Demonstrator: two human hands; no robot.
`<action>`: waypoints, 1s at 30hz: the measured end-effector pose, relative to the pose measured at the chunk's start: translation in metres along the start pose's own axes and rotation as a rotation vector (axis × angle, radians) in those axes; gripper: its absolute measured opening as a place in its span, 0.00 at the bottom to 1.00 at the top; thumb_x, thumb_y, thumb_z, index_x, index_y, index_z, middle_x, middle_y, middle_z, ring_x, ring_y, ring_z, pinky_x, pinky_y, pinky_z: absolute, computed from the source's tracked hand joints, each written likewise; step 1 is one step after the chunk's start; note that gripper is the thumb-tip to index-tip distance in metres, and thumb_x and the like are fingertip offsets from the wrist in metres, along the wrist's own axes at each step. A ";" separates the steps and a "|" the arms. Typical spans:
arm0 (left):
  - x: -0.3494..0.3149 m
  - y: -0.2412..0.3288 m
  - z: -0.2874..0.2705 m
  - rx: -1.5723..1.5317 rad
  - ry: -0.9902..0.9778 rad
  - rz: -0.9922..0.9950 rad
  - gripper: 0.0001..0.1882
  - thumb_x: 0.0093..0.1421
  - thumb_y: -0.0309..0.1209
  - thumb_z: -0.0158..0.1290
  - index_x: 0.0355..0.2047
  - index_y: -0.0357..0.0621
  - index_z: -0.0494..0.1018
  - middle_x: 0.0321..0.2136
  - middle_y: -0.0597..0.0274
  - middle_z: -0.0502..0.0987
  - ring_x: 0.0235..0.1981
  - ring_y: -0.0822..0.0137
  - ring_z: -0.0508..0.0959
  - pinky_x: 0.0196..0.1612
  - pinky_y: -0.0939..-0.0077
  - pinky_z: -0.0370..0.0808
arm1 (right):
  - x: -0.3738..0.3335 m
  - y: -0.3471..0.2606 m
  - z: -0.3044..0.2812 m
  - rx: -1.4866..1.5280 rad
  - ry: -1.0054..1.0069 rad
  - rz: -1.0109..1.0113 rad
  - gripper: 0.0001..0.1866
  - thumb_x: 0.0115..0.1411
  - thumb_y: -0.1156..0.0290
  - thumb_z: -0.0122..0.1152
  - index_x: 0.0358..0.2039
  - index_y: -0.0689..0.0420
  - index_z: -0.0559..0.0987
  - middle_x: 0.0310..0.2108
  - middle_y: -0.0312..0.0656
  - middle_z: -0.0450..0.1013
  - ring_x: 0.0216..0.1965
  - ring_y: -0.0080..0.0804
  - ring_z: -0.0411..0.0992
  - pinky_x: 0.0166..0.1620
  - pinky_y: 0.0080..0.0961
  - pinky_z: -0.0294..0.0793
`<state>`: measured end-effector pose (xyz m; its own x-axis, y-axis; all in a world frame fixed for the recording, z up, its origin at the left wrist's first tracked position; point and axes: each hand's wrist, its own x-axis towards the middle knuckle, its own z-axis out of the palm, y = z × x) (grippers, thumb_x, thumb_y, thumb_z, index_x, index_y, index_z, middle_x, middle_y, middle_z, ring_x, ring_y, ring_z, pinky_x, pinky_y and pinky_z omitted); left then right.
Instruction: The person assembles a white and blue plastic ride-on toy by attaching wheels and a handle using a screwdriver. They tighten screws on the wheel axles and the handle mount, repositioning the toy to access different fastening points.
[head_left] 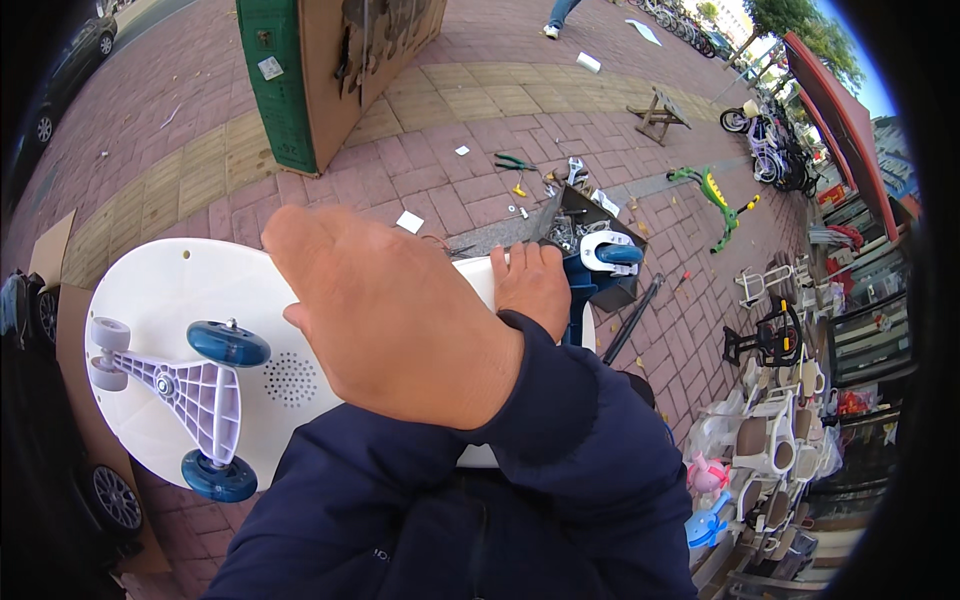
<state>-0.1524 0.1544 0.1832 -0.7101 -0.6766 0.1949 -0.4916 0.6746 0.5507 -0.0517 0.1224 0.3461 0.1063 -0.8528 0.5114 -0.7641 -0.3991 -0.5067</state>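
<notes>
An upside-down ride-on swing car lies across my lap, its white underside [150, 265] facing up. A pale lavender axle bracket [205, 395] with two blue wheels and small grey rollers is fixed to its left end. My right hand [390, 320] reaches leftward over the middle of the underside, back up, thumb bent in. Its fingers are curled under, hiding anything in them. My left hand [535, 287], partly covered by my crossed right arm, grips the far edge with fingers together. Beside it is a blue part [580, 290]; a blue caster wheel [620, 254] in a white mount is at this end.
An open toolbox [610, 285] of hardware sits just beyond the toy's right end, with pliers [515, 162] nearby. A large cardboard box [340, 90] stands ahead. A green scooter-like frame [715, 195] and a small stool [660, 115] are on the paving. Chairs [770, 440] crowd the right.
</notes>
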 end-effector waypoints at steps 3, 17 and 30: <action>-0.001 0.002 0.001 0.016 0.014 -0.003 0.21 0.60 0.27 0.62 0.53 0.43 0.71 0.54 0.52 0.77 0.65 0.49 0.71 0.75 0.41 0.51 | 0.000 0.009 0.000 0.052 0.035 -0.160 0.10 0.63 0.76 0.63 0.41 0.62 0.71 0.31 0.55 0.78 0.30 0.55 0.81 0.32 0.46 0.80; -0.002 0.001 0.002 -0.014 0.029 0.005 0.19 0.63 0.27 0.59 0.54 0.41 0.73 0.55 0.51 0.78 0.65 0.50 0.71 0.74 0.42 0.52 | -0.006 0.007 0.015 0.152 0.127 0.016 0.22 0.60 0.65 0.75 0.43 0.59 0.69 0.33 0.49 0.77 0.32 0.54 0.79 0.34 0.48 0.76; -0.005 0.000 0.002 0.010 0.118 0.051 0.14 0.63 0.27 0.56 0.49 0.42 0.74 0.49 0.52 0.78 0.61 0.50 0.73 0.73 0.42 0.53 | -0.010 0.003 0.026 0.092 0.287 -0.021 0.12 0.67 0.72 0.64 0.44 0.59 0.71 0.32 0.54 0.75 0.31 0.54 0.80 0.32 0.44 0.80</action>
<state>-0.1499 0.1585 0.1811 -0.6705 -0.6710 0.3166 -0.4621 0.7115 0.5293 -0.0381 0.1207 0.3216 -0.0724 -0.7194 0.6908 -0.7016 -0.4555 -0.5479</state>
